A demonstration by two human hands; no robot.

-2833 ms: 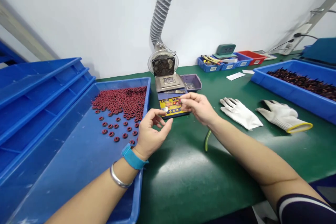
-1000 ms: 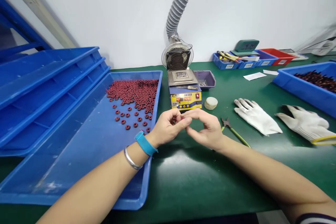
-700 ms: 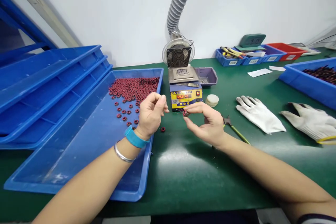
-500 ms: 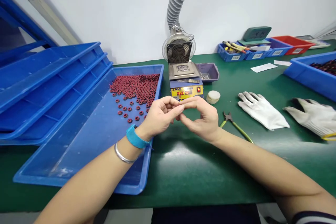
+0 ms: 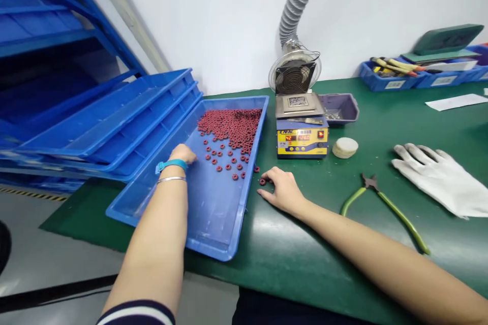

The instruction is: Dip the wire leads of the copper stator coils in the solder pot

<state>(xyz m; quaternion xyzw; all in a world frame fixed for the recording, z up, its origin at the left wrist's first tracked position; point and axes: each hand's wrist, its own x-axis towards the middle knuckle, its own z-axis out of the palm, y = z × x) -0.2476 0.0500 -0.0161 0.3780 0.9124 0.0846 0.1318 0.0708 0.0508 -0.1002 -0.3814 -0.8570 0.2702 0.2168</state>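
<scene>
My left hand is closed, knuckles up, over the left part of a blue tray. Its fingertips are turned away from view, so anything in them is hidden. Many small red-and-black ring-shaped coils crowd the tray's far right, with several scattered nearer. Beside the tray, on the green table, rests my right hand, thumb and fingers apart. One ring-shaped coil lies at its fingertips; whether they touch cannot be made out. Another coil is just beyond, near the tray's wall.
Behind my right hand stands a yellow-and-blue heated solder pot under a fan and grey duct. A round pale pad, green-handled cutters and a white glove lie to the right. Stacked blue trays flank the left.
My hands were together in front of the solder pot and have parted. The left moved into the tray; the right came down to the table by the coils. The view has turned left.
</scene>
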